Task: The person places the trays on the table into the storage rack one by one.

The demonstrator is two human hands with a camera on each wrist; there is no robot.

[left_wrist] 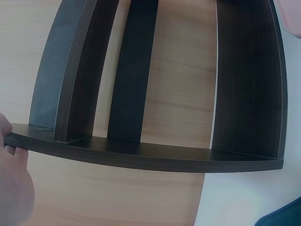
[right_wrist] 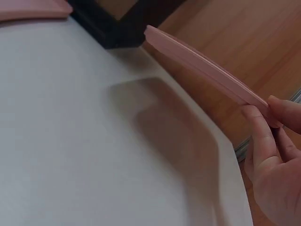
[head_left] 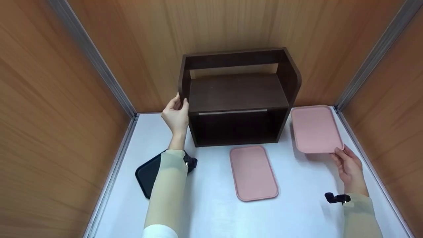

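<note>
A dark brown wooden shelf unit stands at the back of the white table. My left hand grips the front edge of its left side panel, thumb and fingers curled round the board. My right hand pinches the near corner of a pink tray and holds it lifted off the table, right of the shelf; in the right wrist view the pink tray hangs tilted above its shadow. A second pink tray lies flat in front of the shelf.
A dark blue tray lies at the left, partly under my left forearm. Wood-grain walls with metal corner strips close in the white table on three sides.
</note>
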